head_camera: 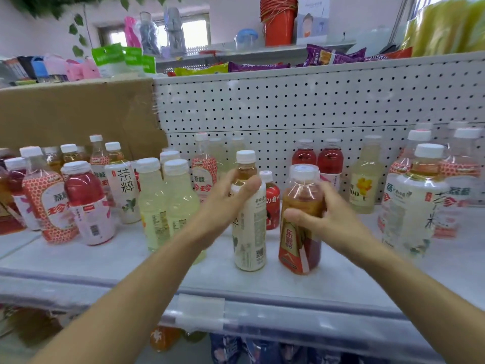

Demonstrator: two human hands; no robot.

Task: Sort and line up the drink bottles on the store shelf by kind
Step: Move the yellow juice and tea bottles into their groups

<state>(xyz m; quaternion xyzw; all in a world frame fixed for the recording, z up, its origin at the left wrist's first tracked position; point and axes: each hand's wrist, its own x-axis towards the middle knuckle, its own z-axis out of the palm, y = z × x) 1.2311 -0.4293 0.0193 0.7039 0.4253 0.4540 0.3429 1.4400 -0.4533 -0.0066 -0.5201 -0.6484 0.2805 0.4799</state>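
Behind the tea bottle [249, 232] and amber bottle [300, 245] stands a red bottle [272, 203].

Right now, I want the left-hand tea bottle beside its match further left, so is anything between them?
Yes: two pale yellow bottles stand between the cream-label tea bottle in the left hand and the matching tea bottle further left.
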